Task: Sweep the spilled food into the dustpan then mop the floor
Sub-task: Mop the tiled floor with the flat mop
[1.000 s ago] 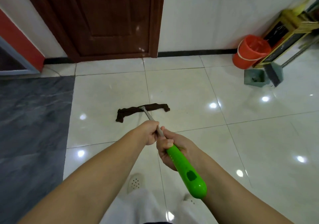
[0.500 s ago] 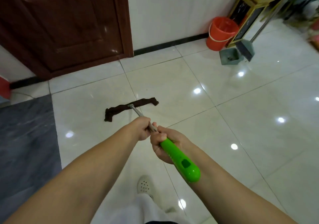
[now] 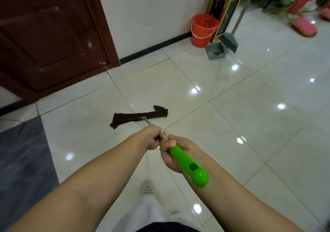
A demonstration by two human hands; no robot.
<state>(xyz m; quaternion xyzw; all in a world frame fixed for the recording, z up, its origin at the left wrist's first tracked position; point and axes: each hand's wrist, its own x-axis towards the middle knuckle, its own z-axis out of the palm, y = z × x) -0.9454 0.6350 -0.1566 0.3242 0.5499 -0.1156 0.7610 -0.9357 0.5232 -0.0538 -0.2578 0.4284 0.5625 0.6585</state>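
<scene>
I hold a mop with both hands. Its dark brown flat cloth head (image 3: 137, 117) lies on the glossy white floor tiles (image 3: 232, 124) ahead of me. My left hand (image 3: 151, 138) grips the metal pole just below the cloth end. My right hand (image 3: 174, 153) grips the bright green handle (image 3: 189, 167) behind it. At the far right, a grey dustpan (image 3: 217, 51) with dark bits inside stands on the floor, a grey broom (image 3: 229, 41) leaning over it.
An orange bucket (image 3: 203, 29) and a gold-framed lantern stand (image 3: 225, 8) sit by the white wall. A dark brown door (image 3: 50, 35) is at upper left, a grey mat (image 3: 21, 160) at left. Pink chairs (image 3: 305, 24) are far right. My white shoe (image 3: 147, 189) is below.
The view has swung left and tilted, so the door, bucket and dustpan shifted. The mop head has turned slightly, one end folding up. Both hands keep their grip.
</scene>
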